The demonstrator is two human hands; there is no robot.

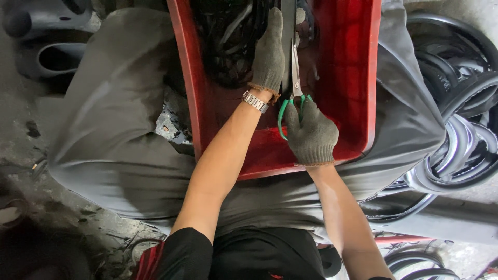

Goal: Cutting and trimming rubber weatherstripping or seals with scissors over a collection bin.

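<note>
Observed: the person sits with a shallow red plastic tray (pixel 358 78) across the lap, resting on a grey sheet of cloth or rubber (pixel 119 124) that covers the knees.

The right hand (pixel 311 136), in a grey knitted glove, holds a pair of green-handled steel scissors (pixel 295 78); its fingers are closed through the handle loops, and the blades point to the far side of the tray. Whether the blades are parted or closed cannot be told.

The left hand (pixel 270 54), also in a grey knitted glove, with a metal link wristwatch (pixel 255 101) at the wrist, lies palm-down just left of the blades. Its fingers are curled over a narrow dark rubber strip (pixel 288 31) that runs from near to far beside the scissors.

A tangle of black rubber offcuts (pixel 228 41) fills the far left of the tray. Stacked black rubber rings (pixel 461 103) lie on the floor to the right.

Judgement: the step in hand is cutting or trimming the strip. The next move calls for the left hand to keep the strip taut and flat, its fingertips clear of the blade line, as the scissors advance.
</note>
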